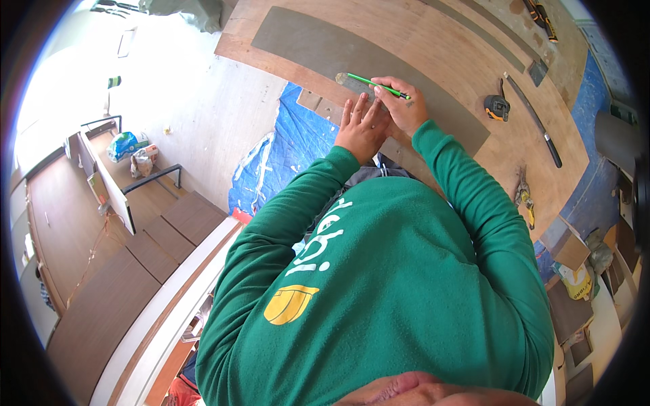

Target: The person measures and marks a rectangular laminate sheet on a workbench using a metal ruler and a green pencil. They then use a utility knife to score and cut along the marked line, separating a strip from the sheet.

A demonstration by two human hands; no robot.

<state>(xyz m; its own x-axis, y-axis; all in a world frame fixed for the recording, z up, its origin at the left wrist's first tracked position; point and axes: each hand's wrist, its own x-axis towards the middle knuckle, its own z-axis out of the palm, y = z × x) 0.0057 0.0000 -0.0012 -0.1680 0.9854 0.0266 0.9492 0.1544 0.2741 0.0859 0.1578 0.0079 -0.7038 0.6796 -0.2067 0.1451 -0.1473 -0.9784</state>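
A long grey-brown sheet [305, 42] lies on a wooden work board [433, 40] in front of me. My left hand [364, 130] is pressed flat near its close edge, fingers stretched and apart. Beneath those fingertips, a small greyish piece with a rounded pale end [340, 78] is partly covered, so its kind is unclear. My right hand [406, 107] pinches a slim green pencil [369, 81], held slantwise just beyond the left fingertips. The pencil's left end is close to the rounded piece; whether they touch I cannot tell.
Right of the sheet lie a tape measure [496, 107], a long narrow black-handled tool [535, 122] and yellow-handled snips [523, 197]. A narrow grey strip [481, 34] lies farther back. Blue tarp [288, 135] covers floor at left, near brown panels [101, 318].
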